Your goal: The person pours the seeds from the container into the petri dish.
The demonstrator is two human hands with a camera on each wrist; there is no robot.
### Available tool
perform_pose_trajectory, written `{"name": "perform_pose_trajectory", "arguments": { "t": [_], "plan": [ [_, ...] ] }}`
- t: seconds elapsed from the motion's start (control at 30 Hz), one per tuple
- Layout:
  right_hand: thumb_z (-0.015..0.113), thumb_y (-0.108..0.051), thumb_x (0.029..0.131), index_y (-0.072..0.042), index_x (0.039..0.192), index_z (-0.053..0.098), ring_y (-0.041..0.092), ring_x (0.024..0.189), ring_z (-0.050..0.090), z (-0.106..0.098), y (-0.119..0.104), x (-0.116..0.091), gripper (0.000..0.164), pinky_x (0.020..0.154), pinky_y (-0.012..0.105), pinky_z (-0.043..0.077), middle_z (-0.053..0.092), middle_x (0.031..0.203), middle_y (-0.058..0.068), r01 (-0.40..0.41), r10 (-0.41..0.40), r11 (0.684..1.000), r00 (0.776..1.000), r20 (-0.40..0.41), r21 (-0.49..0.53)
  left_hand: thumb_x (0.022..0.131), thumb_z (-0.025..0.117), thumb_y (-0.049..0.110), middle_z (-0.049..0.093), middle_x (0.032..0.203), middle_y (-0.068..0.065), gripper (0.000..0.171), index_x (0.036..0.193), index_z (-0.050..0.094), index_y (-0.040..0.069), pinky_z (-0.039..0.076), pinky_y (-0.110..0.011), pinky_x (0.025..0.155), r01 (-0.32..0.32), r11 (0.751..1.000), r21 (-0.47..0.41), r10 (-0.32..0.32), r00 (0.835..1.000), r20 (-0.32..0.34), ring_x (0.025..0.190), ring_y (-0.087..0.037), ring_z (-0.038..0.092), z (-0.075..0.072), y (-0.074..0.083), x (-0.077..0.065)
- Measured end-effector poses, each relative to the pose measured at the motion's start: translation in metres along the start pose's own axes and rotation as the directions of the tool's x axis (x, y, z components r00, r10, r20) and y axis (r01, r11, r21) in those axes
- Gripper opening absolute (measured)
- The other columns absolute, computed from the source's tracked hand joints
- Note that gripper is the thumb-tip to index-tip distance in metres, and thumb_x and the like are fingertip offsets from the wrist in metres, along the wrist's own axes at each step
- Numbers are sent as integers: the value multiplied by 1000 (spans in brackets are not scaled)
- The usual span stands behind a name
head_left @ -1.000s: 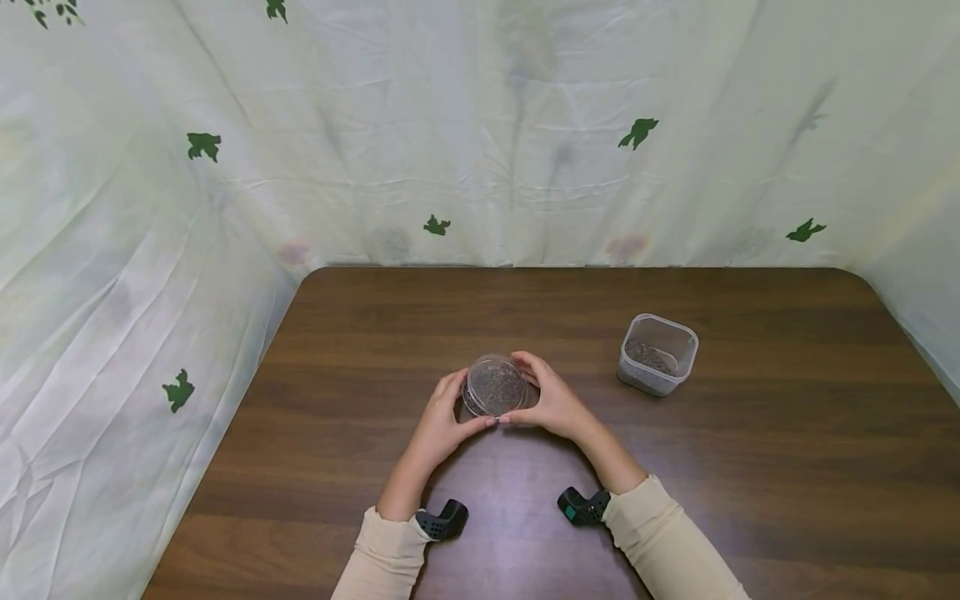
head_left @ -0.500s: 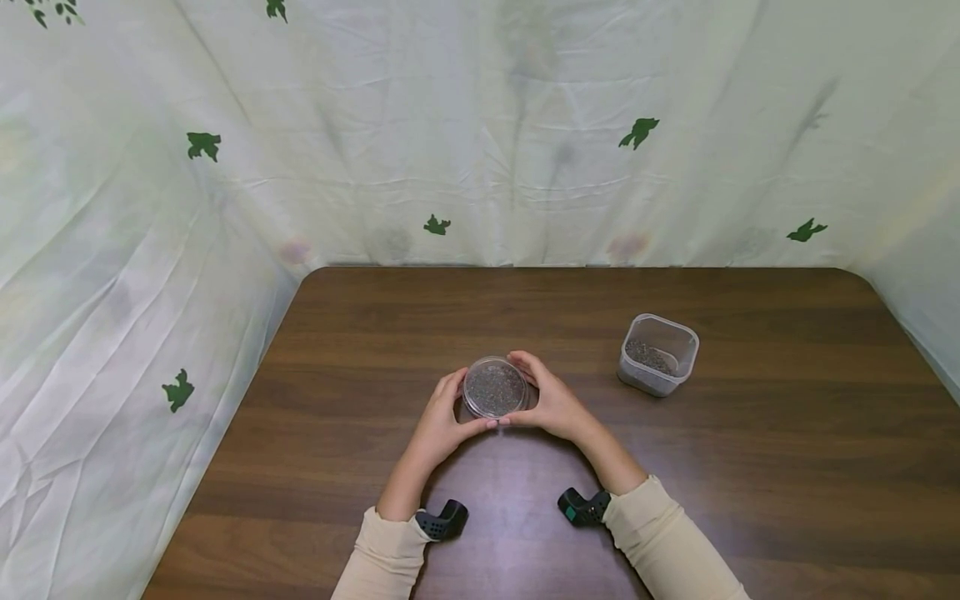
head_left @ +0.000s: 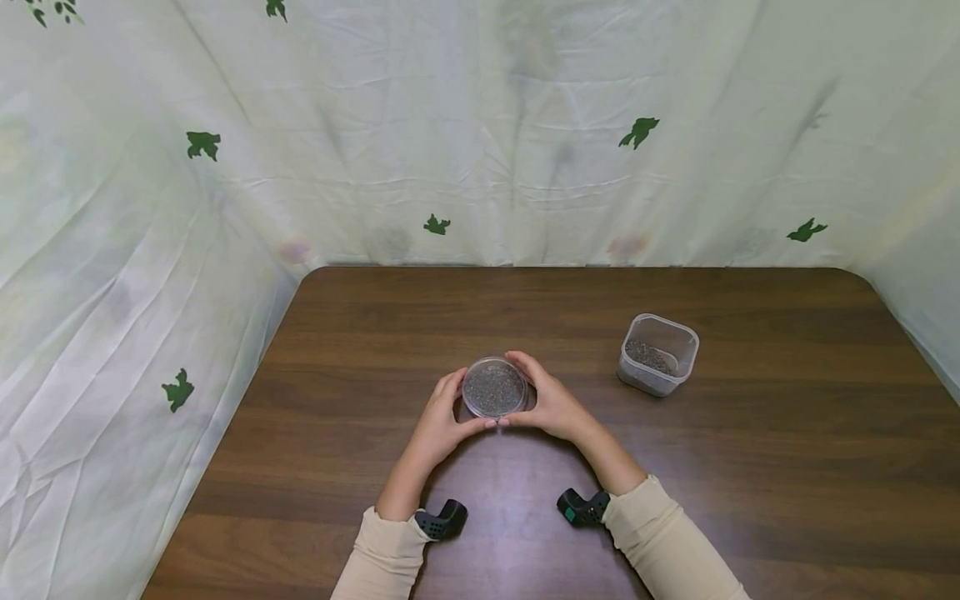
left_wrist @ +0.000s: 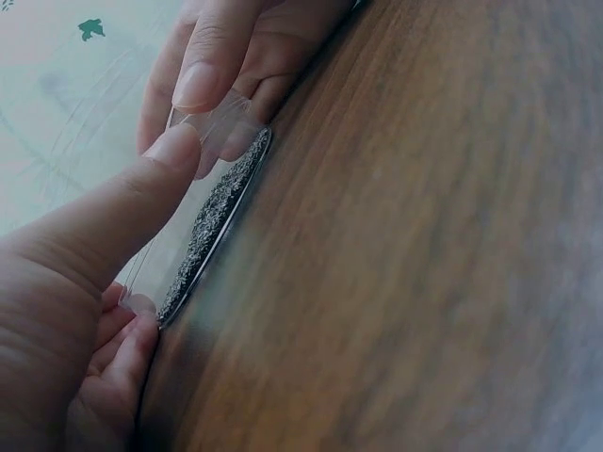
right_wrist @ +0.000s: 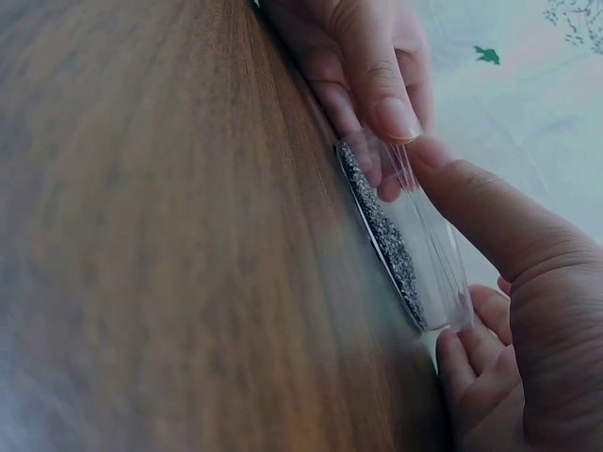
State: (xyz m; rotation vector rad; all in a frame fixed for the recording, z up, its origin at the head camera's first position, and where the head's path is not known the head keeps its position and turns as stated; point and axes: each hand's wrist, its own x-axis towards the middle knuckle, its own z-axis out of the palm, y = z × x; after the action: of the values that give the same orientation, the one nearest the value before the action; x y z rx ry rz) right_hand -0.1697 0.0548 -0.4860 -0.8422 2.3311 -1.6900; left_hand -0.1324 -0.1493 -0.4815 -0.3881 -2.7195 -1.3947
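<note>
A round clear plastic jar stands on the table, with a layer of grey granules along its bottom. Its clear lid sits level across the top. From the left side my left hand holds the jar, thumb at the front near the rim and fingers curled along the far side. My right hand grips the opposite side the same way. Both thumbs nearly meet at the front edge of the lid. The jar's far wall is partly hidden behind the fingers.
Right of the jar stands a translucent square plastic tub, lidless, with more grey granules inside. The brown wooden table ends at a pale curtain printed with green shapes. Black devices are strapped to both wrists.
One second ago the lid sat shifted up and to the right over the jar. It has come down into line with the rim. Both hands have barely moved.
</note>
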Motion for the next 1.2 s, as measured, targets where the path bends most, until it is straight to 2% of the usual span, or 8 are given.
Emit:
{"name": "perform_pose_trajectory", "arguments": {
  "t": [0.2, 0.7, 1.03, 1.2],
  "plan": [
    [82, -24, 65, -4, 138, 27, 23, 125, 33, 0, -1, 0, 94, 101, 37, 26, 34, 139, 12, -2, 2, 1000, 1000, 5, -9, 66, 80, 21, 38, 129, -21, 86, 133, 33, -7, 34, -35, 97, 5, 1000, -20, -4, 1000, 11, 117, -29, 42, 0, -2, 0],
    [81, -26, 66, -7, 139, 27, 23, 122, 37, -1, -3, 0, 93, 99, 39, 30, 36, 138, 9, -47, 48, 998, 999, 20, -47, 68, 78, 21, 35, 132, -22, 87, 136, 30, -5, 34, -38, 96, 11, 1000, -8, -11, 999, 36, 118, -30, 40, -2, -3, -1],
    [80, -24, 67, -5, 139, 27, 24, 124, 35, -2, -5, -1, 91, 100, 41, 29, 35, 139, 12, -27, 28, 998, 999, 25, -51, 67, 79, 20, 37, 131, -22, 88, 136, 31, -5, 35, -40, 96, -20, 1000, 10, 20, 999, 28, 116, -30, 42, -4, -4, 0],
    [80, -26, 67, -6, 139, 28, 23, 123, 37, -1, -5, -1, 91, 99, 38, 31, 36, 138, 10, -42, 43, 997, 999, 22, -62, 67, 79, 21, 38, 131, -21, 88, 136, 31, -4, 34, -41, 96, -28, 1000, 9, 27, 999, 29, 117, -30, 42, -3, -4, -1]
  ]
}}
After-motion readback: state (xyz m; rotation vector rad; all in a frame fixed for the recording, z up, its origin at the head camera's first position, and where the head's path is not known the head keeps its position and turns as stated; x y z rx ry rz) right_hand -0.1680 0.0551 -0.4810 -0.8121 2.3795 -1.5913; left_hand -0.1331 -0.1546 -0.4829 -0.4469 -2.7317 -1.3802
